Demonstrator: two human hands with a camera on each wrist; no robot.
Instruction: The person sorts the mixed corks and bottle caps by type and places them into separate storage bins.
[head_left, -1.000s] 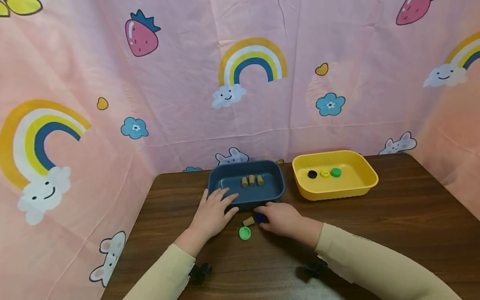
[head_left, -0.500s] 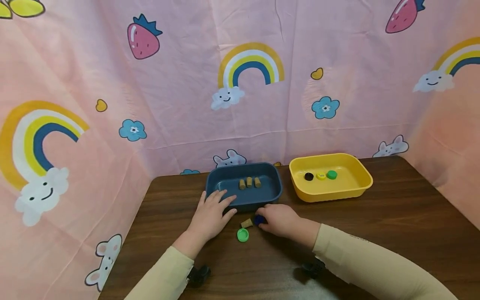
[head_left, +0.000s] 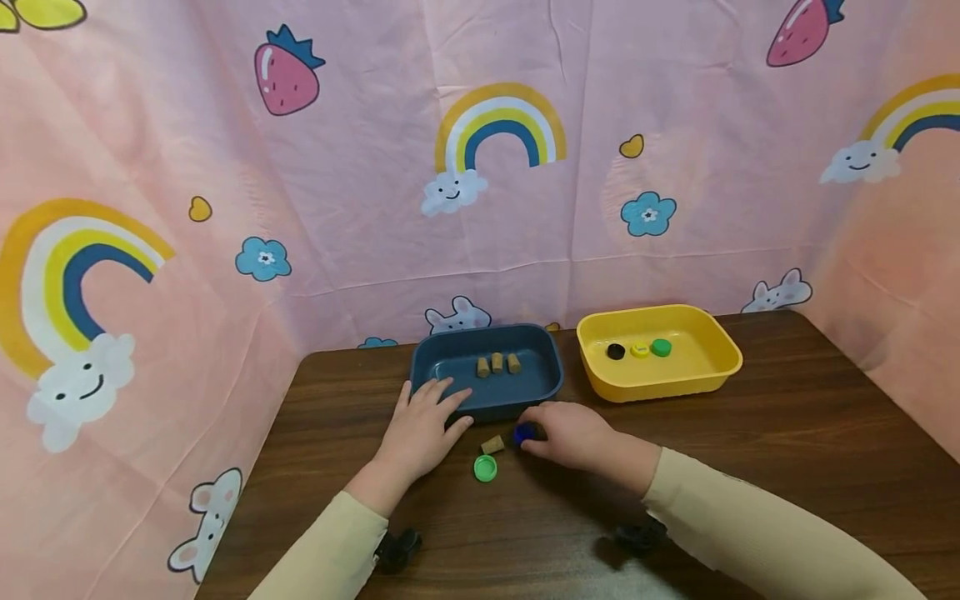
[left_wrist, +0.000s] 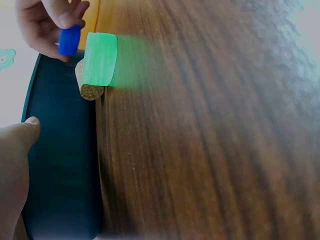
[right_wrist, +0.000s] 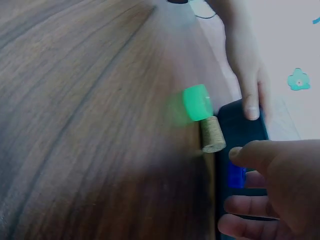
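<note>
My right hand (head_left: 573, 435) pinches a blue bottle cap (left_wrist: 69, 40) between thumb and fingers, in front of the dark blue tray (head_left: 517, 409). In the left wrist view the cap is held up off the wood. My left hand (head_left: 420, 429) lies over the tray's near left rim with spread fingers, holding nothing. Between the hands, a cork (head_left: 492, 445) lies on its side on the table. Just nearer than it is a light green bottle cap (head_left: 485, 468), hollow side up. Three corks (head_left: 497, 362) stand inside the dark blue tray.
To the right of the blue tray stands a yellow tray (head_left: 667, 389) holding a black cap (head_left: 616, 352), a yellow cap (head_left: 639, 351) and a green cap (head_left: 661, 347). A patterned cloth (head_left: 360, 167) hangs behind the wooden table (head_left: 795, 450).
The right hand has drawn slightly right and up with the blue cap, away from the cork. The left hand keeps its place on the tray. The head view has shifted a little.
</note>
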